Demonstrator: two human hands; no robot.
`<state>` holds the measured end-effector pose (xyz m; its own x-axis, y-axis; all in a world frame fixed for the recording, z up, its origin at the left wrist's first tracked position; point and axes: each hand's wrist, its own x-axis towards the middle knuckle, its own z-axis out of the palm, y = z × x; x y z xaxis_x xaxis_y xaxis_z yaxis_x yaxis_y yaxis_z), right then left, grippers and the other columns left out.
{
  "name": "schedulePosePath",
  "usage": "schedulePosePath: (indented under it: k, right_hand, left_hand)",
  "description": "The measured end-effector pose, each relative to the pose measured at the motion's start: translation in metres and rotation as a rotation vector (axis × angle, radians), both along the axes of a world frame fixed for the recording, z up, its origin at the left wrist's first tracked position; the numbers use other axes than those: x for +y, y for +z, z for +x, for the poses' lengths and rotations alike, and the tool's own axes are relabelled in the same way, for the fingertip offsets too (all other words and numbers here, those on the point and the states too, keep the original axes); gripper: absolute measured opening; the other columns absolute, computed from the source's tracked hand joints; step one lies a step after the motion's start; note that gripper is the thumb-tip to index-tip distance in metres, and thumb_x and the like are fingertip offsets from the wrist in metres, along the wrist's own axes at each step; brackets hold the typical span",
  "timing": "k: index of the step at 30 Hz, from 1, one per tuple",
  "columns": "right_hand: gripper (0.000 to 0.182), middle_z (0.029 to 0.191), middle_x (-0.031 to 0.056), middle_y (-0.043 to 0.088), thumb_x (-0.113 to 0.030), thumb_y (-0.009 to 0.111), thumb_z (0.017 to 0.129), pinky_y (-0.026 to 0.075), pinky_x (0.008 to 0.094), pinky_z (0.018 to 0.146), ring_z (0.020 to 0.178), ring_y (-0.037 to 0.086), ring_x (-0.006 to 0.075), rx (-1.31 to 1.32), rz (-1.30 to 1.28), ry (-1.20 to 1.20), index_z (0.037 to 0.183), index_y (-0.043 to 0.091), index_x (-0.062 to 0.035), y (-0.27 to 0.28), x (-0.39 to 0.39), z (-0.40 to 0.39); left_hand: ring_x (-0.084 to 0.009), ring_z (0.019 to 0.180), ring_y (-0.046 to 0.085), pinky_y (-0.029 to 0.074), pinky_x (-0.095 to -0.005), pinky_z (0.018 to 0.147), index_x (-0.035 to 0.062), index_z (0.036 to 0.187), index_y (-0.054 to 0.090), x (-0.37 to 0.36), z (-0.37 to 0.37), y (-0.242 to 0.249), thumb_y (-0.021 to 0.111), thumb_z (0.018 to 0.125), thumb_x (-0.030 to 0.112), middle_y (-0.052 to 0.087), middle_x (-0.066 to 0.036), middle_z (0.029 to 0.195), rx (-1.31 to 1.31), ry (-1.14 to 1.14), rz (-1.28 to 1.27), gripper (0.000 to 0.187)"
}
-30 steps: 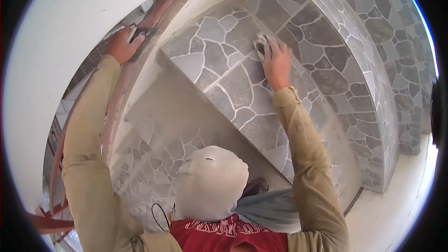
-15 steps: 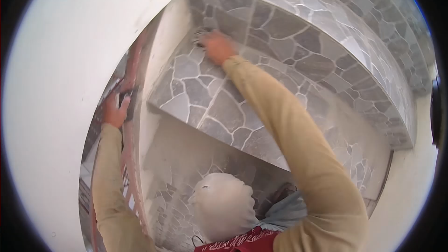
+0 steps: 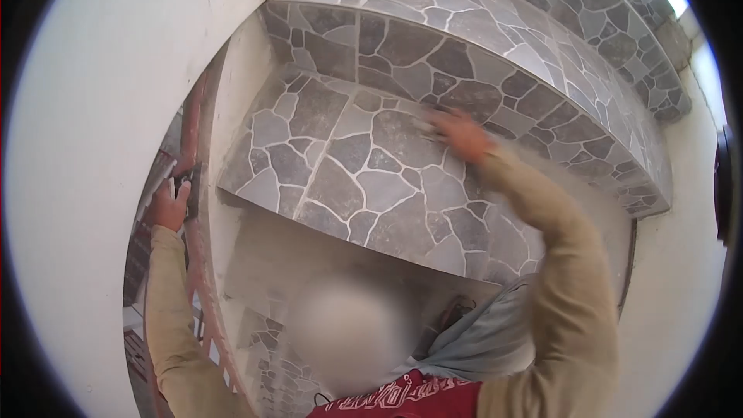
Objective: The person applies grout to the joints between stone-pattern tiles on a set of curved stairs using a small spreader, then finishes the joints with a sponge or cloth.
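Observation:
My right hand is blurred over the stone-patterned step, near where its tread meets the riser behind. Its fingers press down on a small grey wad that looks like a crumpled rag; motion smears its outline. On the left, my left hand grips the reddish metal railing beside a dark fitting, thumb pointing up and the other fingers partly hidden behind.
Curved higher steps rise behind, with pale joints between grey stones. A whitish wall stands at left, another at right. Below the front edge lies a lower step, partly covered by a blurred pale rounded thing and my trouser leg.
My right hand has swept from the step's far left corner rightward along its back. My left hand stays on the railing while the view has shifted slightly.

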<state>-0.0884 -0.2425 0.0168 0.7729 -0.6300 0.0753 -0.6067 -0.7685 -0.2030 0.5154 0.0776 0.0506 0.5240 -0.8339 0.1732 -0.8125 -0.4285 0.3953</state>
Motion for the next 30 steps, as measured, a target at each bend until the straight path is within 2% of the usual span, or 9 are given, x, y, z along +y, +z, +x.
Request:
schedulePosePath:
  k: [3,5,11,16,18,22,23,26,30]
  right_hand:
    - [0.024,0.108,0.0178,0.07,-0.016,0.054,0.092,0.056,0.0505,0.078,0.1,0.068,0.0332,0.754,-0.054,-0.246,0.112,0.067,-0.0111,0.077,0.038,-0.124]
    - [0.026,0.103,0.0146,0.069,-0.013,0.059,0.085,0.056,0.0495,0.073,0.09,0.067,0.0331,0.995,0.039,-0.263,0.109,0.066,-0.01,0.11,0.03,-0.124]
    - [0.04,0.117,0.0103,0.067,-0.001,0.059,0.082,0.053,0.042,0.087,0.101,0.06,0.0326,-0.25,-0.406,0.271,0.122,0.064,-0.0073,0.12,0.026,0.154]
    - [0.029,0.114,0.0129,0.066,-0.002,0.057,0.083,0.05,0.0447,0.091,0.104,0.059,0.0351,-0.39,-0.404,0.413,0.111,0.064,-0.0042,0.007,-0.035,0.357]
    - [0.026,0.106,0.0179,0.066,-0.003,0.056,0.082,0.048,0.0495,0.09,0.102,0.058,0.0399,-0.424,-0.226,0.034,0.106,0.064,-0.0015,-0.021,-0.032,0.408]
    - [0.022,0.101,0.021,0.065,-0.005,0.055,0.083,0.046,0.0496,0.092,0.099,0.059,0.0404,-0.394,-0.062,0.117,0.101,0.066,-0.0012,-0.048,0.06,0.407]
    - [0.022,0.103,0.0216,0.065,-0.006,0.055,0.084,0.046,0.0511,0.093,0.102,0.059,0.0405,-0.592,-0.282,0.296,0.102,0.067,-0.0016,-0.062,0.105,0.402]
    - [0.036,0.105,0.0204,0.064,-0.005,0.058,0.082,0.048,0.0472,0.095,0.103,0.06,0.0384,-0.403,0.34,0.999,0.118,0.065,-0.0069,-0.022,0.199,0.389]
    - [0.043,0.113,0.0157,0.066,-0.003,0.061,0.077,0.047,0.0471,0.095,0.107,0.06,0.0354,-0.624,0.134,0.762,0.119,0.066,-0.012,0.041,0.156,0.354]
  left_hand:
    - [-0.0415,0.121,0.059,0.045,-0.0446,0.104,-0.0024,0.125,0.062,-0.006,-0.006,0.006,0.07,0.089,0.036,0.062,-0.027,0.128,0.077,-0.05,-0.051,0.053]
    - [-0.0395,0.122,0.059,0.045,-0.0436,0.104,-0.0019,0.125,0.062,-0.003,-0.009,0.004,0.069,0.09,0.036,0.062,-0.026,0.129,0.02,-0.103,-0.11,0.052]
    - [-0.0379,0.119,0.06,0.045,-0.0412,0.103,-0.0021,0.122,0.063,0.0,-0.024,0.018,0.068,0.089,0.041,0.065,-0.025,0.124,0.026,0.051,0.029,0.054]
    - [-0.0418,0.112,0.062,0.049,-0.0446,0.097,-0.0004,0.121,0.065,0.002,-0.019,0.005,0.07,0.088,0.037,0.068,-0.025,0.116,0.006,0.046,-0.055,0.05]
    - [-0.042,0.111,0.062,0.049,-0.0445,0.096,-0.0005,0.119,0.067,0.003,-0.024,0.009,0.07,0.087,0.037,0.068,-0.025,0.116,-0.202,-0.016,-0.134,0.049]
    - [-0.0415,0.111,0.063,0.049,-0.0445,0.097,-0.0003,0.119,0.067,0.0,-0.028,0.019,0.071,0.087,0.037,0.068,-0.024,0.115,-0.126,0.058,-0.012,0.049]
    - [-0.0415,0.111,0.063,0.049,-0.0445,0.097,0.0,0.119,0.067,0.001,-0.02,0.011,0.071,0.087,0.037,0.068,-0.024,0.116,-0.103,0.017,-0.033,0.049]
    - [-0.0378,0.115,0.06,0.046,-0.0457,0.099,-0.0019,0.115,0.067,-0.003,-0.026,0.021,0.07,0.085,0.039,0.063,-0.024,0.123,0.025,0.002,0.01,0.051]
    - [-0.0427,0.108,0.064,0.05,-0.0466,0.092,-0.0018,0.113,0.068,0.0,0.006,-0.014,0.07,0.086,0.039,0.068,-0.026,0.112,-0.148,-0.056,-0.087,0.049]
